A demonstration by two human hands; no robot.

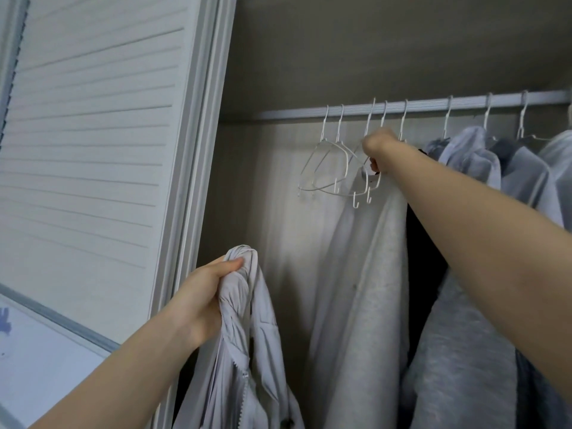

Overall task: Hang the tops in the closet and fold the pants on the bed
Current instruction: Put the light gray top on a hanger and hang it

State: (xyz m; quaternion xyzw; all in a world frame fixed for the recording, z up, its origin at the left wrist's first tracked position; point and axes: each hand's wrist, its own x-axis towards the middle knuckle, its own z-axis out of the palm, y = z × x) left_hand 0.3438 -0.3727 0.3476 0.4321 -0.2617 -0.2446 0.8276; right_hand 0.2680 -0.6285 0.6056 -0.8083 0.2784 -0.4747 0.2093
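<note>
My left hand [202,300] grips a bunched light grey zip-up jacket [247,351] at its top, low in front of the closet's left side. My right hand [379,151] reaches up among several empty white hangers [331,171] on the closet rail [433,104], its fingers curled round the neck of one hanger. A grey sweatshirt [365,289] hangs directly below that hand.
A white louvred sliding door [93,150] stands at the left. Right of my right arm, several grey and pale tops [483,168] hang on the rail, with a dark garment [424,258] behind the arm. The closet's back wall [272,196] is bare under the empty hangers.
</note>
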